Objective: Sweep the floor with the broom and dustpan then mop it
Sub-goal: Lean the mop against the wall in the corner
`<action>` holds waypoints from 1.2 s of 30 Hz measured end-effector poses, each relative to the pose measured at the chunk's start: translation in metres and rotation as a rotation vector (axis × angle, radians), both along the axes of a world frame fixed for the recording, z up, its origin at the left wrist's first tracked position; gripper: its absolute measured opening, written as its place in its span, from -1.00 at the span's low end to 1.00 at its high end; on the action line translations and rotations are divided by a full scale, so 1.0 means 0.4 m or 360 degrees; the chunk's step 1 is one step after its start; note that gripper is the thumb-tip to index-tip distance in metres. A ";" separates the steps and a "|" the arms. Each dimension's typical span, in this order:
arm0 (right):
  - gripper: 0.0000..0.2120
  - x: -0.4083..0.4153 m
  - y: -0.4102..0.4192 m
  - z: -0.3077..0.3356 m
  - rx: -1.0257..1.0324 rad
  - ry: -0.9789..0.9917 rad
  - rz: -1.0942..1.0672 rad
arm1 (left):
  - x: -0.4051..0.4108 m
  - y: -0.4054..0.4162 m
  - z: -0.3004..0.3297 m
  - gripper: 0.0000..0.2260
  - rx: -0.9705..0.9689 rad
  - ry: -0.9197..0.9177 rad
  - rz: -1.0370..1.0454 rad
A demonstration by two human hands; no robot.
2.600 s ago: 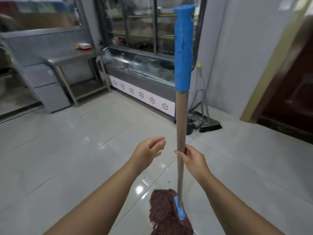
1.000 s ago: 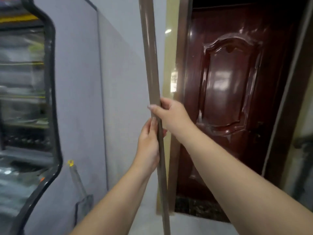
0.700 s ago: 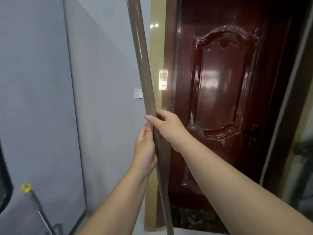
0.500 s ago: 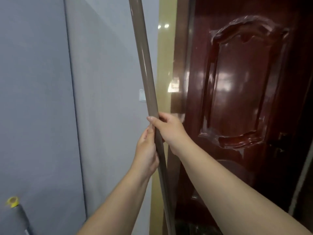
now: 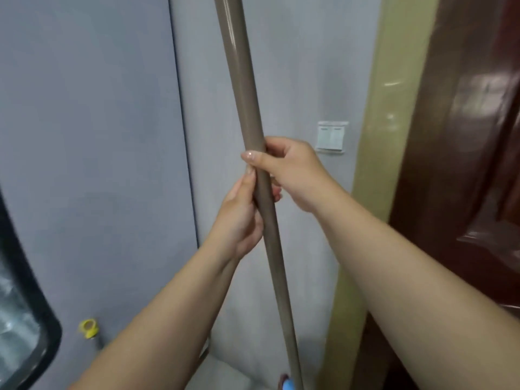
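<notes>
Two hands' grip on near-upright mop handle (image 5: 254,153), top tilted slightly left.

Glossy handle, matt wall, lacquered door

The mop handle (image 5: 247,114) is a smooth taupe pole with a glossy, plastic-looking coat that catches a streak of light near its top. The wall (image 5: 98,136) behind it looks matt grey and faintly grainy, with a thin dark seam between its panels. The door frame (image 5: 377,136) has a smooth olive finish with soft reflections. The door (image 5: 464,164) is dark red-brown, lacquered to a high shine. The wall switch (image 5: 331,136) looks like smooth white plastic. A yellow cap (image 5: 89,328), plastic-looking, tops a grey pole.
</notes>
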State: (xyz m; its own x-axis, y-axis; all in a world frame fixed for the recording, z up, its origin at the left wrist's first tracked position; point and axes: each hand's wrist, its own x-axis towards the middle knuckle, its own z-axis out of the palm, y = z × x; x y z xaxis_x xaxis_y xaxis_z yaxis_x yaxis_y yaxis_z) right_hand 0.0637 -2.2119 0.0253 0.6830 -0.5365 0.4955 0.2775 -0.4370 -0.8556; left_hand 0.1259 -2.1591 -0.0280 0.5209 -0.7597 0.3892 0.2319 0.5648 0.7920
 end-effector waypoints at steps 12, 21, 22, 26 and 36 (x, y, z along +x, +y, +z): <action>-0.77 0.360 -0.070 -0.046 0.0072 -0.0088 0.0201 | 0.351 -0.055 -0.043 -0.67 0.0014 -0.0149 0.0259; -0.83 0.577 -0.184 -0.095 0.0220 -0.0115 0.0467 | 0.566 -0.129 -0.079 -0.70 0.0192 -0.0342 0.0469; -0.84 0.607 -0.206 -0.114 0.0256 -0.0098 0.0501 | 0.591 -0.145 -0.094 -0.70 0.0243 -0.0365 0.0513; -0.84 0.733 -0.299 -0.199 0.0425 0.0040 0.0614 | 0.702 -0.224 -0.179 -0.70 0.0396 -0.0282 0.0627; -0.75 0.948 -0.478 -0.490 0.0370 0.0494 0.0636 | 0.886 -0.373 -0.497 -0.69 0.0693 0.0011 0.0714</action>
State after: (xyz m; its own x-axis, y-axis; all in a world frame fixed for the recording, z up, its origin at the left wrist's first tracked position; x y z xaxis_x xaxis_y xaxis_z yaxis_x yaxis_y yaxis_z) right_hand 0.4431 -2.4031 -0.1705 0.9509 -0.2770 0.1381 0.1024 -0.1397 -0.9849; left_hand 0.4802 -2.3083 -0.2267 0.8274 -0.5546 0.0885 0.0530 0.2341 0.9708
